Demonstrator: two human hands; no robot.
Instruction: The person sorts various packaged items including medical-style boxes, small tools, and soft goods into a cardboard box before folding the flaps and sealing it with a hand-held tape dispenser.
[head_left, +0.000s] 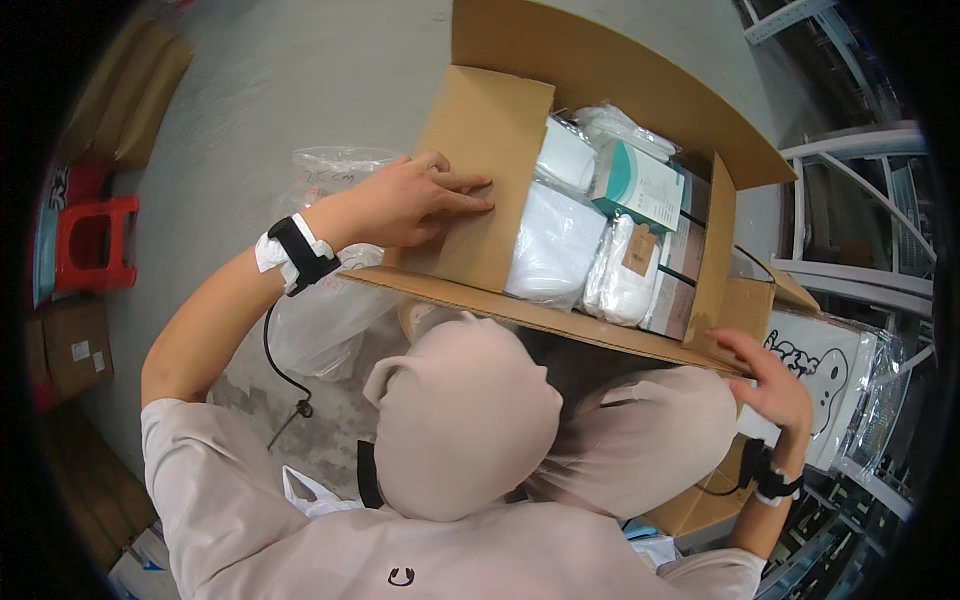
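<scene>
An opened cardboard box (480, 105) stands in front of my knees with its flaps up. My left hand (420, 199) lies on the box's left end flap, two fingers stretched out over it. At the right end of the near flap, my right hand (772, 386) rests on the edge with thumb and fingers apart. Inside the box are a teal-and-white carton (637, 184), a white item in clear plastic (555, 240), a white bagged bundle with a brown label (619, 281), and several more cartons along the right side.
Clear plastic bags (322, 330) lie on the floor at left. A red plastic stool (94, 244) and cardboard boxes (79, 349) are along the far left. To the right are a bagged white item with a black drawing (821, 375) and white metal racking (862, 142).
</scene>
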